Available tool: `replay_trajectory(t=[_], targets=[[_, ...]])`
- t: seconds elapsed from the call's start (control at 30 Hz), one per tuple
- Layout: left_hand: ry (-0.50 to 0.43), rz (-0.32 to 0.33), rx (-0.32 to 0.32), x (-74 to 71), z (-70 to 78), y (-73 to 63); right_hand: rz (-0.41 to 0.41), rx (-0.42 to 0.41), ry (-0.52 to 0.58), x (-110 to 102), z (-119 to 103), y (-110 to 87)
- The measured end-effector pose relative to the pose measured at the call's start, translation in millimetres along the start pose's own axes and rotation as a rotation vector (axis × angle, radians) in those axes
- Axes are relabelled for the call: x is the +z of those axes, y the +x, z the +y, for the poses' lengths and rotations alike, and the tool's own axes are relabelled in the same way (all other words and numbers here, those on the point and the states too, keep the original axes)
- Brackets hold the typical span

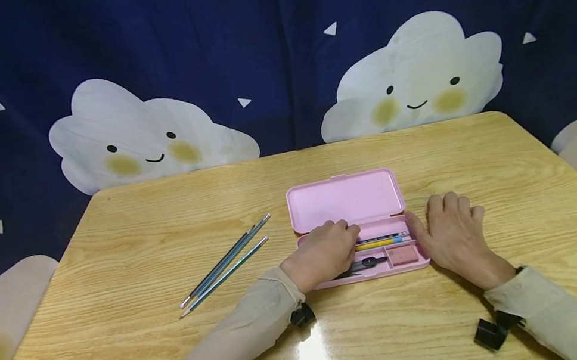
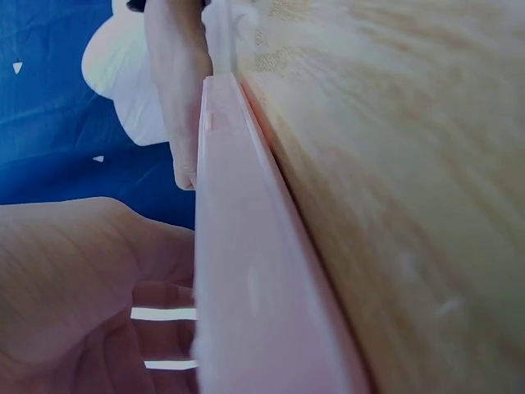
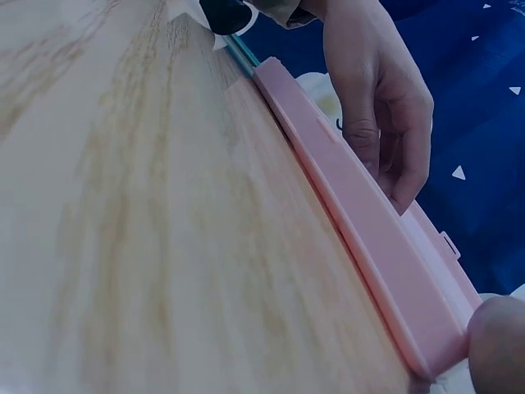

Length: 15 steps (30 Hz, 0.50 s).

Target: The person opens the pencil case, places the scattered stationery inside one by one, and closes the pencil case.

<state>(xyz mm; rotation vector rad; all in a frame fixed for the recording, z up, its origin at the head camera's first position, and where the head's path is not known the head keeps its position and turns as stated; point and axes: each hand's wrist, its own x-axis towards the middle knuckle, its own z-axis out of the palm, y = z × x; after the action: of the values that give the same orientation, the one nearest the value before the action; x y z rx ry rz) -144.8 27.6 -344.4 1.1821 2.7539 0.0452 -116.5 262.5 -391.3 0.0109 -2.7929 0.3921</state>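
A pink pencil case (image 1: 345,200) lies with its lid folded back on the table. My left hand (image 1: 324,253) reaches over its left part, with bent fingers dipping inside; whether they pinch anything is hidden. Right of that hand, a yellow pencil with a blue end (image 1: 377,243) and a dark pencil (image 1: 395,235) lie in the rear compartment. A black compass (image 1: 369,262) lies in the front compartment, beside a pink eraser (image 1: 402,255). My right hand (image 1: 455,237) rests at the case's right end, its thumb touching the rim and its other fingers loosely bent.
Several blue-green pencils (image 1: 223,266) lie slantwise on the wooden table (image 1: 163,213), left of the case. Behind the table's far edge hangs a dark blue curtain (image 1: 260,39) with white clouds. Black straps with small mounts (image 1: 490,334) sit at both wrists.
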Motion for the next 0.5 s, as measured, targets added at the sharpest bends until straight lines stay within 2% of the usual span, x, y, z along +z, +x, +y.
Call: replay_trajectory(t=[0.5], targets=[[-0.019, -0.004, 0.000, -0.5, 0.0, -1.3, 0.018, -0.009, -0.021, 0.4, -1.2, -0.9]])
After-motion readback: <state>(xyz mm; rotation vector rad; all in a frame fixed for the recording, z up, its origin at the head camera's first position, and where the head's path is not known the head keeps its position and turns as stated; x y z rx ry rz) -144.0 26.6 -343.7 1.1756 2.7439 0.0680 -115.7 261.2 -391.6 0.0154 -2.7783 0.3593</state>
